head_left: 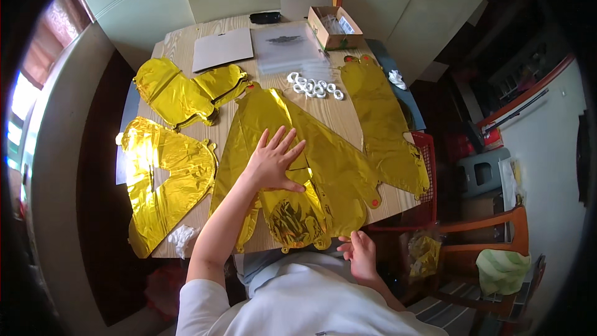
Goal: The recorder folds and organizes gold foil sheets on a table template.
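My left hand (pixel 273 160) lies flat with its fingers spread on a large deflated gold foil balloon (pixel 336 146) in the middle of the table. Beneath and in front of that palm is more crinkled gold foil (pixel 298 221), reaching the near table edge. My right hand (pixel 360 255) is just past the near edge, beside the foil's lower rim. Its fingers are loosely bent and apart, and I see nothing held in them. Other flat gold foil balloons lie at the far left (pixel 168 90), near left (pixel 168 174) and right (pixel 385 124).
White rings (pixel 314 86) lie behind the middle foil. Farther back are clear plastic sheets (pixel 289 50), a grey board (pixel 222 50) and an open cardboard box (pixel 336 28). White crumpled material (pixel 182 238) lies near left. A red basket (pixel 426 149) and wooden chair (pixel 497 221) stand right.
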Available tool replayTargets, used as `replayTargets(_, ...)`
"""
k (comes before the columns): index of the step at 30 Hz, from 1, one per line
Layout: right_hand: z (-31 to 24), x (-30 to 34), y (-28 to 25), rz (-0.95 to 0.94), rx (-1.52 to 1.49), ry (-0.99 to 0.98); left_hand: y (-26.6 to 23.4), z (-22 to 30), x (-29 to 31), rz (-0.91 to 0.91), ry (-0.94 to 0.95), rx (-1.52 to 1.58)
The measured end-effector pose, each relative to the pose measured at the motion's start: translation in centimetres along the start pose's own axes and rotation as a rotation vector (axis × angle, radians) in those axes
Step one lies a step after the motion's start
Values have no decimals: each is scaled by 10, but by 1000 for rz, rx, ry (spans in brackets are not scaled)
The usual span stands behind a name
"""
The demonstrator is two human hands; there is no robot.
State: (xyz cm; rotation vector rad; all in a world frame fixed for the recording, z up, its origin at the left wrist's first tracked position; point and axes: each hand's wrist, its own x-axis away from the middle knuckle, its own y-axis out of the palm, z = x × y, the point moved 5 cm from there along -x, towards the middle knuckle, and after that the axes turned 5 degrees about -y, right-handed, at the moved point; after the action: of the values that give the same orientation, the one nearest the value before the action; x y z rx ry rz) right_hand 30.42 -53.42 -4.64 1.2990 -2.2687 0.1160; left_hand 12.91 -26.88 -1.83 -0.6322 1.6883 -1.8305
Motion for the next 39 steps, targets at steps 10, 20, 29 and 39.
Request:
replayTargets(10,-35,2,38,-67,609,-740,-2,2,0,-10,-4,-10)
replayTargets(20,-49,5,79,-550,1083,-1318,-2,1,2,56,21,25)
replayTargets(29,-50,-31,66,-529,1312,-1225,-2,1,1,38,12,9)
replayTargets(39,-51,-29,78,-604,1436,-1251,-2,2,2,51,16,-5)
